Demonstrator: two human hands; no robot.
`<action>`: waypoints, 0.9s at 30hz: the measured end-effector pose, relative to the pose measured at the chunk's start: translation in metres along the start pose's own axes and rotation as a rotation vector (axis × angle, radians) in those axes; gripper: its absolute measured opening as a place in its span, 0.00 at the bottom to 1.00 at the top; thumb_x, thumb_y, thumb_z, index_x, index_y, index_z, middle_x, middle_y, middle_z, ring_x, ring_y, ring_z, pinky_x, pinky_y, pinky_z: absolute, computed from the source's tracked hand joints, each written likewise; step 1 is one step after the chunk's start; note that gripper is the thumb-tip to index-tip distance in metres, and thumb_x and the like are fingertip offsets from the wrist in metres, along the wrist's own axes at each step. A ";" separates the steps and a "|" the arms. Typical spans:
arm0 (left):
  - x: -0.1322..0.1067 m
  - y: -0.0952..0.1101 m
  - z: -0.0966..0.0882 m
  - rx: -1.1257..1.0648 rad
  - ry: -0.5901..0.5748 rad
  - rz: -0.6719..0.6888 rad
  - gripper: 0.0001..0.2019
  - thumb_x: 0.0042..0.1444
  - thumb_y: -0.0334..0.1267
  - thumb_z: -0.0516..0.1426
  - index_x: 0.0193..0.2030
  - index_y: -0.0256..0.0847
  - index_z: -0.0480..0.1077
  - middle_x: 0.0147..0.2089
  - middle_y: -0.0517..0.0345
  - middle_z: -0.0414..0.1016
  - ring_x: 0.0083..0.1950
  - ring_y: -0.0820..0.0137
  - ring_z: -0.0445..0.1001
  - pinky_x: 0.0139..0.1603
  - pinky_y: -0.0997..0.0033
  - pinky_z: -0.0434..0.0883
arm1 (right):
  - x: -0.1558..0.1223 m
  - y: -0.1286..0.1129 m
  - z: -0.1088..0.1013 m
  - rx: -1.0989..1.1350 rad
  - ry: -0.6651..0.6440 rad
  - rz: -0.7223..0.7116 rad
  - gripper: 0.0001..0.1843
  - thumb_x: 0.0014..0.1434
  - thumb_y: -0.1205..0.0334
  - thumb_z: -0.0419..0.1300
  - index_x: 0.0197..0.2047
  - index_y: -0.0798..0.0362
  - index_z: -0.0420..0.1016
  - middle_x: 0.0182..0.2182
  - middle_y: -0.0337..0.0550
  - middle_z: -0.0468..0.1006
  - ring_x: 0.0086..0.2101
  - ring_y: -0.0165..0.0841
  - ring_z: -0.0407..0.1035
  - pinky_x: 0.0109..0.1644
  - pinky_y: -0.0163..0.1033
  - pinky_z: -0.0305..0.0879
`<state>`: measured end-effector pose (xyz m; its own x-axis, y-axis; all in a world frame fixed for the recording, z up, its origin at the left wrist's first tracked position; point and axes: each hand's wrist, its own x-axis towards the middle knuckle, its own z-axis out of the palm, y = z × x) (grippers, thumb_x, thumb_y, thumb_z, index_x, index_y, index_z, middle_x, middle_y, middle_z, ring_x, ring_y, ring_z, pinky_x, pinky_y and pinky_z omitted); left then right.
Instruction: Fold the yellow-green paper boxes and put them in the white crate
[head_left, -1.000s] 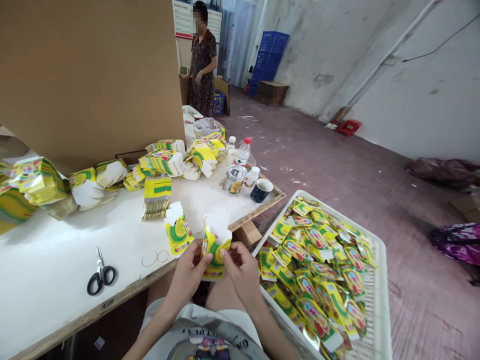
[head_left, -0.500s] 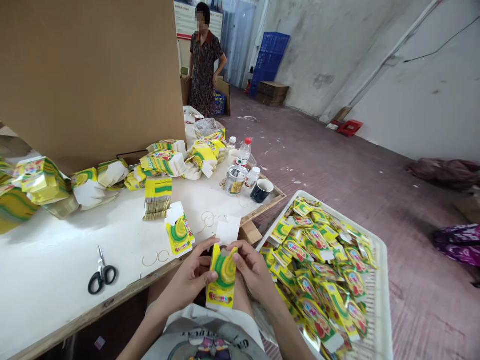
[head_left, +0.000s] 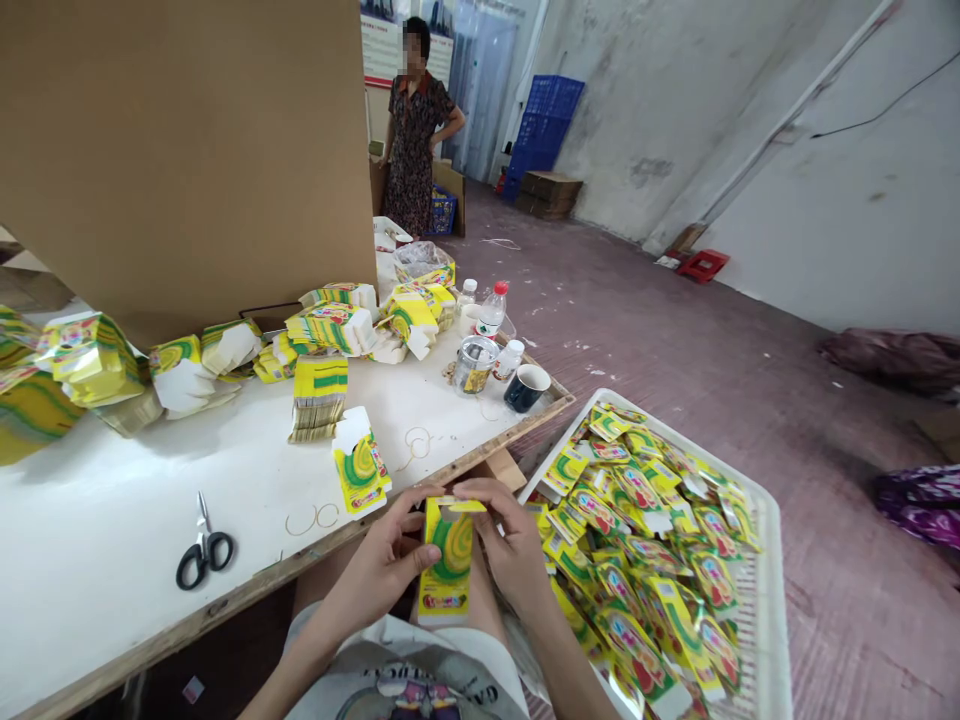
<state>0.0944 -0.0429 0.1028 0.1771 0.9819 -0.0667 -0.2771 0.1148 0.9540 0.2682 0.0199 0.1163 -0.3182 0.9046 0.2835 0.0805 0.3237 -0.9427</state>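
Observation:
A small yellow-and-green carton (head_left: 448, 562) stands upright over my lap, its printed spiral facing me. My left hand (head_left: 397, 550) is closed around its left side, thumb on the front. With fingers curled over the top right corner, my right hand (head_left: 506, 525) grips the same carton at its top flap, which is folded forward. Whatever is inside the carton is hidden. On the table edge ahead lie flat cartons (head_left: 361, 470), and behind them stands a banded-looking stack of cartons (head_left: 319, 390).
Black-handled scissors (head_left: 202, 550) lie on the white table (head_left: 97, 560). Bottles, a tin (head_left: 474, 365) and a dark mug (head_left: 526, 387) sit near its right corner. A white crate (head_left: 772, 560) full of cartons is at my right. Further back stands a person (head_left: 412, 140) beside a cardboard sheet (head_left: 195, 160).
The white flap that stood up above the carton is now folded down over its top. My right fingers have moved onto that top edge. The view has shifted slightly.

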 end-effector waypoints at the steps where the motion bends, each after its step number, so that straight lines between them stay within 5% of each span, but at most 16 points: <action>1: 0.001 -0.001 -0.001 0.038 0.016 0.000 0.24 0.59 0.41 0.60 0.61 0.45 0.59 0.54 0.46 0.76 0.51 0.58 0.76 0.46 0.64 0.73 | 0.000 -0.001 -0.002 -0.030 -0.022 -0.013 0.13 0.64 0.53 0.57 0.41 0.47 0.81 0.40 0.47 0.78 0.43 0.41 0.71 0.48 0.45 0.68; 5: 0.002 -0.007 -0.003 0.188 0.129 0.014 0.22 0.60 0.40 0.58 0.60 0.44 0.62 0.53 0.47 0.76 0.48 0.59 0.77 0.46 0.64 0.74 | -0.001 -0.005 -0.005 -0.050 -0.133 0.158 0.15 0.60 0.55 0.60 0.48 0.50 0.78 0.31 0.42 0.77 0.31 0.35 0.70 0.35 0.38 0.67; 8: 0.002 -0.010 -0.002 0.155 0.096 0.005 0.23 0.60 0.38 0.57 0.62 0.44 0.60 0.54 0.47 0.76 0.51 0.59 0.76 0.50 0.61 0.73 | -0.002 -0.003 0.000 -0.082 -0.177 0.280 0.18 0.56 0.62 0.61 0.51 0.50 0.72 0.24 0.33 0.72 0.25 0.31 0.65 0.28 0.33 0.61; 16: 0.003 -0.006 -0.003 -0.020 0.084 0.004 0.25 0.57 0.40 0.61 0.61 0.44 0.62 0.51 0.47 0.78 0.50 0.58 0.77 0.48 0.61 0.73 | 0.000 0.001 0.008 -0.147 -0.181 0.247 0.16 0.58 0.61 0.60 0.50 0.51 0.71 0.17 0.28 0.65 0.20 0.29 0.62 0.26 0.32 0.59; 20: 0.003 -0.004 0.000 -0.070 0.081 -0.021 0.26 0.55 0.39 0.63 0.59 0.43 0.62 0.48 0.47 0.80 0.47 0.59 0.79 0.44 0.64 0.74 | -0.001 0.001 0.006 -0.134 -0.062 0.172 0.14 0.62 0.55 0.58 0.47 0.51 0.78 0.31 0.43 0.79 0.30 0.35 0.72 0.35 0.37 0.68; 23: 0.004 -0.006 0.006 -0.037 0.108 -0.001 0.24 0.55 0.39 0.63 0.58 0.43 0.64 0.50 0.47 0.79 0.49 0.58 0.78 0.45 0.64 0.74 | -0.005 0.001 0.012 -0.031 0.000 0.190 0.14 0.61 0.54 0.60 0.47 0.50 0.78 0.43 0.47 0.81 0.40 0.39 0.75 0.43 0.41 0.72; 27: 0.007 -0.015 0.007 0.085 0.109 0.009 0.26 0.57 0.40 0.61 0.62 0.45 0.62 0.54 0.47 0.77 0.53 0.58 0.77 0.52 0.59 0.74 | -0.011 0.006 -0.002 0.020 0.038 0.237 0.14 0.59 0.53 0.62 0.45 0.51 0.78 0.42 0.47 0.82 0.39 0.40 0.76 0.43 0.42 0.72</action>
<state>0.1063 -0.0384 0.0901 0.0702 0.9939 -0.0852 -0.1959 0.0975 0.9758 0.2738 0.0125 0.1080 -0.2566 0.9647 0.0596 0.1300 0.0956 -0.9869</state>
